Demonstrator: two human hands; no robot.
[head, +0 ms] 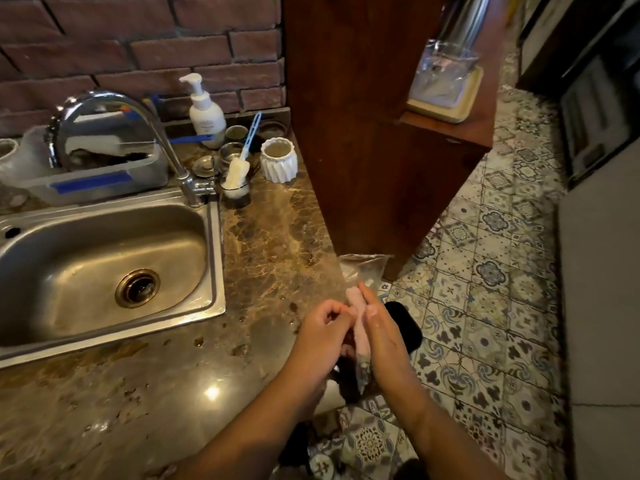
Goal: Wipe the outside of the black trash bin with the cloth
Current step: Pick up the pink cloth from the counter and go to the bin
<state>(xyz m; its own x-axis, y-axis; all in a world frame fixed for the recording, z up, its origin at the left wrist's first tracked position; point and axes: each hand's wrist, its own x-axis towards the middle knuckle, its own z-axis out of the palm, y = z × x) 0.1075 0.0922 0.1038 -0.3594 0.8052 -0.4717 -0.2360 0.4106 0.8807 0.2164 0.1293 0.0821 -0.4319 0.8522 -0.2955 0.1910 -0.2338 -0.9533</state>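
Observation:
A pink cloth (358, 323), folded into a narrow upright strip, is held between my two hands just past the counter's right edge. My left hand (322, 336) pinches its left side with curled fingers. My right hand (384, 341) lies along its right side with fingers straight, pressing it. Below and behind the hands is the black trash bin (407, 327), mostly hidden by them; only a dark rounded part shows. A crumpled clear bag (363, 266) sticks up at the bin's far side.
A brown marble counter (270, 258) holds a steel sink (104, 271) with a tap (187, 181), a soap bottle (206, 116), brushes and a white ribbed cup (278, 161). A tall wooden cabinet (363, 133) stands beyond the bin. Patterned floor tiles (491, 306) spread to the right.

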